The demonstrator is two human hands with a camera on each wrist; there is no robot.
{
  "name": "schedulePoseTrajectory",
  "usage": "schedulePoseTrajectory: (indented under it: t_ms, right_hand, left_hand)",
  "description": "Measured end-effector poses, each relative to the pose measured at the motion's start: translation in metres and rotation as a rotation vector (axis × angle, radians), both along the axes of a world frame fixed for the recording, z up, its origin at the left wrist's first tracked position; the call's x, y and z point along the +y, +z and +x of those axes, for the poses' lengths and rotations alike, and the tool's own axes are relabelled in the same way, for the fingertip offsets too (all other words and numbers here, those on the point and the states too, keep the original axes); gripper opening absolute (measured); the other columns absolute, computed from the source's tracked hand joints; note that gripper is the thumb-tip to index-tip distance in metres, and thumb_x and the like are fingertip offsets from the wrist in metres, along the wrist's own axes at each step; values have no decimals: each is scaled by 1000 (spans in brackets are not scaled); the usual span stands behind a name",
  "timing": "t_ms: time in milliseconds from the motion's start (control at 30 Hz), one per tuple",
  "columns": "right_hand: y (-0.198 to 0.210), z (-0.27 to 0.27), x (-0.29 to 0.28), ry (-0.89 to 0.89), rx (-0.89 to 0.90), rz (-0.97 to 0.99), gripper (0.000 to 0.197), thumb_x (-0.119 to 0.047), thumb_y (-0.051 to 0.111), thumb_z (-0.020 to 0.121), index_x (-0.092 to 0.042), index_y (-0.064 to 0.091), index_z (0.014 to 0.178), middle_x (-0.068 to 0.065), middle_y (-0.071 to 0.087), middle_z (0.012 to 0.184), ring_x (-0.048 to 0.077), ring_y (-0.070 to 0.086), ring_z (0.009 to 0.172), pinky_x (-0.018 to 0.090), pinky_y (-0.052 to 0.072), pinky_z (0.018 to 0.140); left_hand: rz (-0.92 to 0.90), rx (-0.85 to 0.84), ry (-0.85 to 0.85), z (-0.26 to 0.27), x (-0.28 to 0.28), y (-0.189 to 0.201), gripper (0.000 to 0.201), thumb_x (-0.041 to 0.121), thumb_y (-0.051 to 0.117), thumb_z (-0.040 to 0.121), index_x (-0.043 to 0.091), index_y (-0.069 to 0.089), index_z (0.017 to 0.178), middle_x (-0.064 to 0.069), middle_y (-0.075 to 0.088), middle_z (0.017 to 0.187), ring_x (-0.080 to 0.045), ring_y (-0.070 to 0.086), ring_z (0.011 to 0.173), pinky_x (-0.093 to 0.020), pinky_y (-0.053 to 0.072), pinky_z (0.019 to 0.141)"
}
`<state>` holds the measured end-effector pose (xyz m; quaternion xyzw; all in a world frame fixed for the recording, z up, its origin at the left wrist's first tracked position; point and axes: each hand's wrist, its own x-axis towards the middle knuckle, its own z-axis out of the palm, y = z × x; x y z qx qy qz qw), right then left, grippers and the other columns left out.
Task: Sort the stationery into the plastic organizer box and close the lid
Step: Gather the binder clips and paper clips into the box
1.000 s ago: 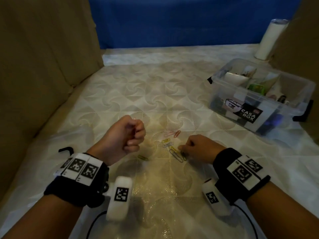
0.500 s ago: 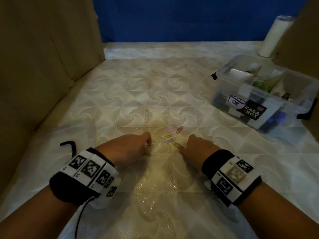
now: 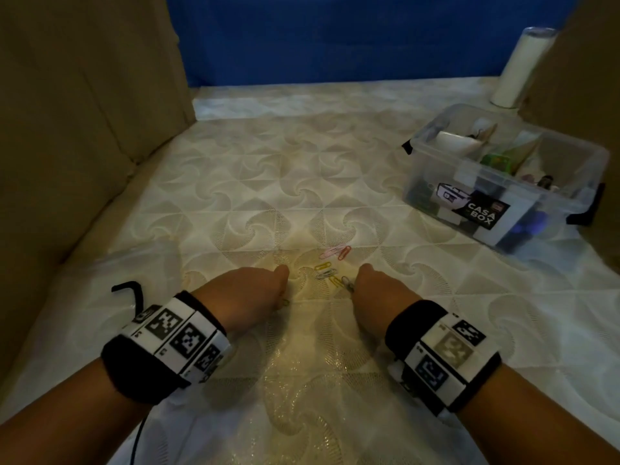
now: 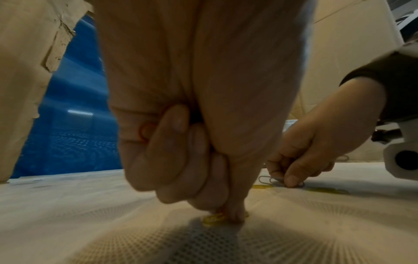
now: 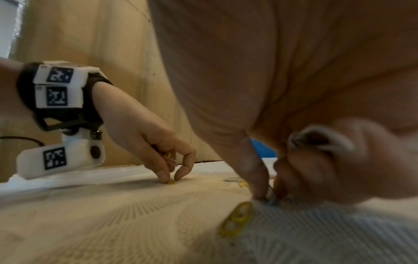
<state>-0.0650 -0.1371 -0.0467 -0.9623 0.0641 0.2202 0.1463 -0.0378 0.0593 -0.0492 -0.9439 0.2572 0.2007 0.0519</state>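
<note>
Several coloured paper clips (image 3: 327, 268) lie loose on the quilted mattress between my hands. My left hand (image 3: 255, 293) is down on the mattress, thumb and forefinger pinching a yellow clip (image 4: 214, 218); its other fingers curl over more clips, and an orange clip (image 4: 143, 130) shows in the fist. My right hand (image 3: 379, 290) pinches a grey clip (image 3: 347, 283) at the near end of the cluster, with a yellow clip (image 5: 236, 221) lying just beside its fingertips. The clear organizer box (image 3: 419, 182) stands open at the right, holding stationery.
Cardboard walls rise on the left (image 3: 84, 112) and the right (image 3: 587, 78), with a blue backdrop (image 3: 335, 38) behind. A white cylinder (image 3: 521, 67) stands behind the box. A black latch (image 3: 129, 290) on what looks like the clear lid lies by my left wrist.
My left hand, a raised fist a second ago, has dropped to the mattress and pinches a yellow clip. My right hand has stayed at the clips, shifting slightly.
</note>
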Motion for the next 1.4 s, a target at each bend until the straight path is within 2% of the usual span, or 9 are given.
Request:
schedulePoseTrajectory:
  t_ms: [367,433,500,600,700,833,1000,1167,1400]
  right_hand:
    - [8,6,-6,102,34,81,20,-22,45,95,-6,55,98,9,59,98,26,56,90,26,40,68]
    - [13,11,-19,20,121,369,24,-18,39,97,-9,52,79,6,52,80,20,53,74,22,40,61]
    - [16,11,-33,-206,234,957,24,-10,36,90,-13,43,68,3,42,64,14,41,52,20,35,48]
    - [15,3,-49,-462,306,1584,14,-21,38,74,-11,44,66,5,44,61,15,40,51,23,34,45]
    - [8,-1,-52,-550,257,1673,31,-31,40,88,-10,51,68,6,50,63,16,46,56,22,42,43]
    - [4,-2,-49,-616,247,1603,27,-16,35,99,-8,52,80,5,50,62,14,48,55,19,42,44]
    - [10,-4,-48,-415,180,1254,22,-2,33,98,-10,53,100,2,43,60,10,39,48,19,32,39]
    - [12,-11,-30,174,26,244,24,-33,55,93,-14,55,79,-3,52,72,10,46,63,21,37,54]
    - [10,-16,-7,268,-65,15,24,-14,46,95,-2,52,115,13,59,118,28,60,106,28,41,75]
  left_hand:
    - [20,37,10,-1,-8,12,23,30,38,99,11,46,108,5,41,75,-17,45,75,-29,38,69]
    - [0,56,23,-2,-8,13,19,28,38,99,12,47,105,7,39,73,-16,45,76,-28,37,69]
    - [-6,48,23,-4,-9,14,16,29,37,100,15,44,100,8,37,71,-16,45,75,-28,36,68]
    - [-97,68,49,-2,-4,14,17,31,37,101,17,42,92,9,41,71,-13,44,70,-24,35,64]
    - [-595,305,299,2,-3,15,19,25,39,101,18,44,84,9,45,68,-4,40,57,-19,35,54]
    - [-1440,802,779,6,-12,29,30,17,36,94,18,36,65,4,31,59,-5,23,43,-17,15,38]
    - [-1842,1056,827,9,-23,30,18,24,39,76,18,36,60,5,30,57,-4,26,37,-16,17,31]
    - [-1520,716,834,8,-40,20,41,34,41,98,22,32,60,7,26,52,-5,20,38,-16,18,32]
    - [-396,75,206,8,-46,18,15,24,45,98,18,41,112,4,53,71,-11,47,61,-25,34,53]
